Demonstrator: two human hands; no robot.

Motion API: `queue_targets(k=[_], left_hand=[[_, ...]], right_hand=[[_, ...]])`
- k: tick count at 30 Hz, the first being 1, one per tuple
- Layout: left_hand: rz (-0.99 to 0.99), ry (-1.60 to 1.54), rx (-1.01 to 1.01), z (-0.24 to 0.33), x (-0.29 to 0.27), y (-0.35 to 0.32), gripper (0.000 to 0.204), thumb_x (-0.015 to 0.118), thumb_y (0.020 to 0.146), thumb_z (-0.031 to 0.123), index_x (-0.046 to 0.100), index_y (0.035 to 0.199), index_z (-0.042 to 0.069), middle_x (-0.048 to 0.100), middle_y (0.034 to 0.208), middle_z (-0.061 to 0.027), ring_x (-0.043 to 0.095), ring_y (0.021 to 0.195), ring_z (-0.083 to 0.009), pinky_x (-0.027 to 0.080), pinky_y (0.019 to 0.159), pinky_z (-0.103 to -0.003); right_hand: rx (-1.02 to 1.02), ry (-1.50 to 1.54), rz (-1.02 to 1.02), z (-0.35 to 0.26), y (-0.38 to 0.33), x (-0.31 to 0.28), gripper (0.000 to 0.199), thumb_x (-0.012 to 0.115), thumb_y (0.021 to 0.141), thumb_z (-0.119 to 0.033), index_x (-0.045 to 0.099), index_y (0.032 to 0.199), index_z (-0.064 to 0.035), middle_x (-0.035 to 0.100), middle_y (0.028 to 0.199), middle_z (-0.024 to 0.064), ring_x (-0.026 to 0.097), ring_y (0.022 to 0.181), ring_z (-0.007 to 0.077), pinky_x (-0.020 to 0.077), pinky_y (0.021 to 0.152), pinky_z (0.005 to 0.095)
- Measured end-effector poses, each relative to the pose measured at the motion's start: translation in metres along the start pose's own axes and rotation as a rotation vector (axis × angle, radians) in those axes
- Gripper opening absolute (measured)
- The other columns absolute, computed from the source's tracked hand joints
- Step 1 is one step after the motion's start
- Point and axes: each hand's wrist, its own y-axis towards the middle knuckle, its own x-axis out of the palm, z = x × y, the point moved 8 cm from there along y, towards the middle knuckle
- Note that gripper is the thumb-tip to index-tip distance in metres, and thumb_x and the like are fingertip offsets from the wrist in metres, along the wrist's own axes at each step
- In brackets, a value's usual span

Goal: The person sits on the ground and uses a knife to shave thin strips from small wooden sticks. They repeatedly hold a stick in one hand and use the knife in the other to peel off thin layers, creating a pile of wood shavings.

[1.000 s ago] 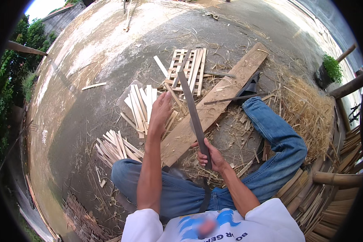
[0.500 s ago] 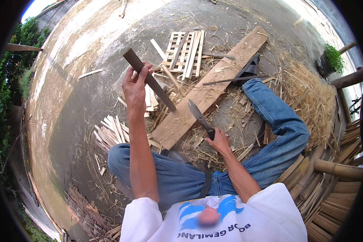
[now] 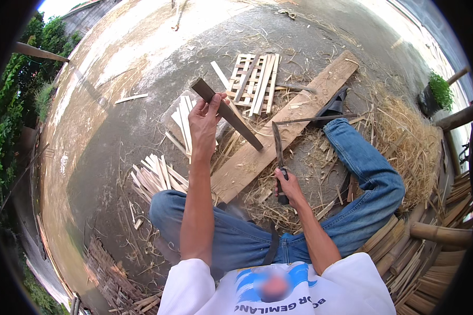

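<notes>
My left hand (image 3: 204, 118) is closed around the upper part of a dark bamboo strip (image 3: 239, 124), which slants down to the right. The strip's lower end is at a long wooden plank (image 3: 242, 176); whether it touches the wood I cannot tell. In my right hand (image 3: 289, 187) is a knife (image 3: 278, 149) with a dark blade and black handle, its tip pointing up and away from me. The blade stands a little to the right of the strip's lower end, apart from it. The plank runs diagonally between my legs toward the far right.
Beyond the plank lies a woven lattice of pale strips (image 3: 242, 71). Pale split strips (image 3: 155, 176) are piled by my left knee, and shavings (image 3: 410, 152) heap beyond my right leg. Bamboo pieces (image 3: 399, 252) are stacked at lower right; a potted plant (image 3: 439, 92) stands far right.
The knife has turned from slanting up-left to nearly upright, and its handle is now gripped more fully. The whole view has shifted slightly; the left hand still holds the strip.
</notes>
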Motion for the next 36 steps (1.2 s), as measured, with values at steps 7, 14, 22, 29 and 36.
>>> queue_targets(k=[7,14,22,29,36], left_hand=[[-0.008,0.064,0.074,0.013,0.008,-0.003,0.034,0.076,0.095,0.026,0.070,0.117,0.000,0.074,0.108,-0.0119,0.073,0.099,-0.0196,0.061,0.089,-0.034],[-0.041,0.191,0.055,0.023,0.020,-0.012,0.033,0.079,0.092,0.027,0.073,0.113,0.002,0.076,0.101,-0.0105,0.073,0.094,-0.0171,0.060,0.084,-0.033],[-0.139,0.354,-0.030,0.023,0.041,-0.023,0.030,0.079,0.092,0.026,0.075,0.111,0.002,0.077,0.097,-0.0085,0.073,0.093,-0.0157,0.059,0.088,-0.033],[-0.285,0.306,0.085,0.026,0.067,-0.034,0.024,0.078,0.094,0.024,0.078,0.110,0.007,0.077,0.086,-0.0044,0.069,0.079,-0.0073,0.050,0.067,-0.026],[-0.321,0.341,0.013,0.023,0.069,-0.037,0.025,0.077,0.094,0.021,0.077,0.113,0.005,0.078,0.086,-0.0065,0.067,0.081,-0.0055,0.051,0.066,-0.025]], right_hand=[[-0.242,0.185,-0.023,-0.067,-0.025,0.009,0.041,0.063,0.101,-0.046,0.053,0.108,-0.0066,0.061,0.081,0.0054,0.063,0.061,0.0136,0.0550,0.056,0.0290],[-0.333,0.231,-0.138,-0.149,-0.050,0.022,0.032,0.057,0.105,-0.035,0.049,0.119,-0.0076,0.062,0.071,0.0069,0.063,0.056,0.0156,0.0554,0.055,0.0306],[-0.647,0.055,-0.159,-0.216,-0.088,0.036,0.042,0.061,0.103,-0.021,0.048,0.138,-0.0026,0.063,0.077,0.0050,0.064,0.061,0.0113,0.0541,0.058,0.0262],[-0.730,-0.137,-0.237,-0.270,-0.123,0.055,0.044,0.057,0.106,-0.026,0.050,0.140,0.0010,0.058,0.080,0.0029,0.061,0.057,0.0089,0.0498,0.052,0.0244],[-0.753,-0.203,-0.266,-0.283,-0.134,0.070,0.046,0.054,0.107,-0.025,0.049,0.145,-0.0006,0.058,0.075,0.0015,0.058,0.053,0.0082,0.0483,0.048,0.0262]])
